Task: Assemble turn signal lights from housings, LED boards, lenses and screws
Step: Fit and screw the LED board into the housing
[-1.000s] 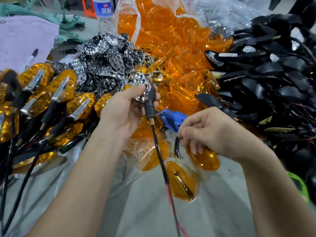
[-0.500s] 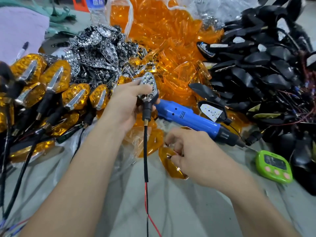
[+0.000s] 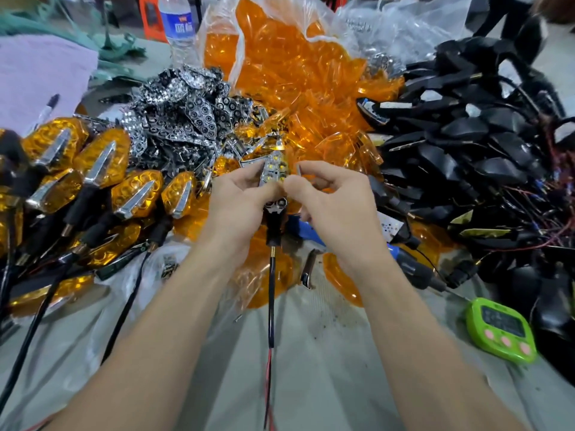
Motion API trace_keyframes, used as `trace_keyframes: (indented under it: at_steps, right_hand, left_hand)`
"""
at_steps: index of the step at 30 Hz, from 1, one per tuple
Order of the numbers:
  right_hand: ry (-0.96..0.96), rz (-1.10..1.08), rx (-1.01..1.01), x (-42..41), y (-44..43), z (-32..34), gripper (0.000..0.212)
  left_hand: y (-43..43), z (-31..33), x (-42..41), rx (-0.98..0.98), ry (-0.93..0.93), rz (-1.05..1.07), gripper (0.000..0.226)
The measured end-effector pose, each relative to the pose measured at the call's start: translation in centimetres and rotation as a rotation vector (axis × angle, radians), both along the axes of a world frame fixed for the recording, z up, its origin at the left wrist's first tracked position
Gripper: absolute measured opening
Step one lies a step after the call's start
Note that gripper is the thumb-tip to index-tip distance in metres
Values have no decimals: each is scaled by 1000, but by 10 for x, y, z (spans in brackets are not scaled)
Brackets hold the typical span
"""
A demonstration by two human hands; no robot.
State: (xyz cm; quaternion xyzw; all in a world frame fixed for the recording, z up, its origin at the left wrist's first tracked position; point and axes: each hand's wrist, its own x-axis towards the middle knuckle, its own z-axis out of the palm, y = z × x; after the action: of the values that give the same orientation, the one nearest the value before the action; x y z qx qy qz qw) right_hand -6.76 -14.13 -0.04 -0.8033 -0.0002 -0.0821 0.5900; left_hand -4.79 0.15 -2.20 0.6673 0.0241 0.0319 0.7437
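Note:
My left hand (image 3: 239, 203) grips a black turn signal housing (image 3: 274, 213) upright by its body. The LED board with its chrome reflector (image 3: 273, 171) faces me in the housing. The black stem and red-black wire (image 3: 271, 293) hang down between my forearms. My right hand (image 3: 336, 200) is pinched against the right edge of the housing, and a thin silver piece (image 3: 298, 168) shows at its fingertips. Behind lie a pile of amber lenses (image 3: 298, 88), chrome reflectors (image 3: 186, 119) and black housings (image 3: 466, 141).
Finished amber lights (image 3: 99, 181) lie in rows at the left. A blue electric screwdriver (image 3: 407, 262) lies under my right wrist, with a green timer (image 3: 501, 331) at the right. A loose amber lens (image 3: 339, 278) and a chrome trim strip (image 3: 308, 269) rest on the grey sheet. A water bottle (image 3: 177, 23) stands at the back.
My right hand left the loose amber lens on the sheet and rose to meet the housing. My left hand brought the housing toward the middle, board facing me.

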Motion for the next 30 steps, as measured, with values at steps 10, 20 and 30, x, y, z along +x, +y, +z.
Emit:
trace_keyframes:
  at_steps: [10, 20, 30]
  right_hand:
    - [-44, 138, 52, 5, -12, -13, 45]
    - [-151, -1, 88, -5, -4, -15, 47]
    - [-199, -105, -21, -9, 4, -10, 44]
  left_hand:
    - [-2, -3, 0, 30, -175, 20, 35]
    - [-13, -8, -2, 159, -222, 165, 51]
    - [-19, -6, -5, -211, -65, 50, 34]
